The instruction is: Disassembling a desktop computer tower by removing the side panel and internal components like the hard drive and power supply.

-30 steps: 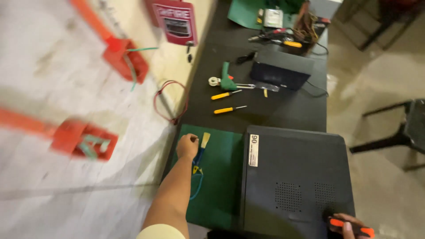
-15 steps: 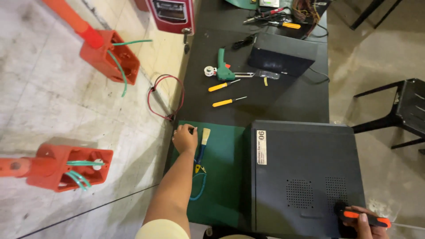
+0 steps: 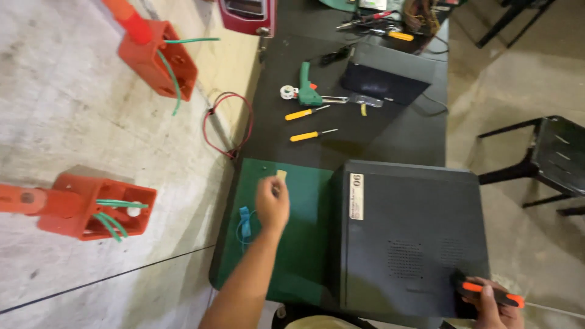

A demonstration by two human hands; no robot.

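My left hand [image 3: 272, 204] hovers with its fingers curled over a green mat [image 3: 304, 256] on the black table; nothing shows inside the fist. A small tan piece [image 3: 281, 175] lies on the mat just past the knuckles. A blue clip with thin green wire [image 3: 245, 222] sits left of the wrist. To the right of the mat lies a black computer case [image 3: 408, 231] on its side. My right hand [image 3: 496, 307] is at the case's near right corner, closed around an orange and black tool handle [image 3: 487, 293].
Farther along the table are two yellow-handled screwdrivers [image 3: 309, 124], a green tool [image 3: 308, 91], a black box [image 3: 387, 73] and a red wire loop [image 3: 228, 128]. Orange boxes [image 3: 91, 210] with green wires sit on the wall at left. A black chair [image 3: 548, 158] stands at right.
My left hand has lifted off the mat near the tan piece and drawn back. The view has shifted left and closer; my right hand still grips the orange tool at the case's corner.
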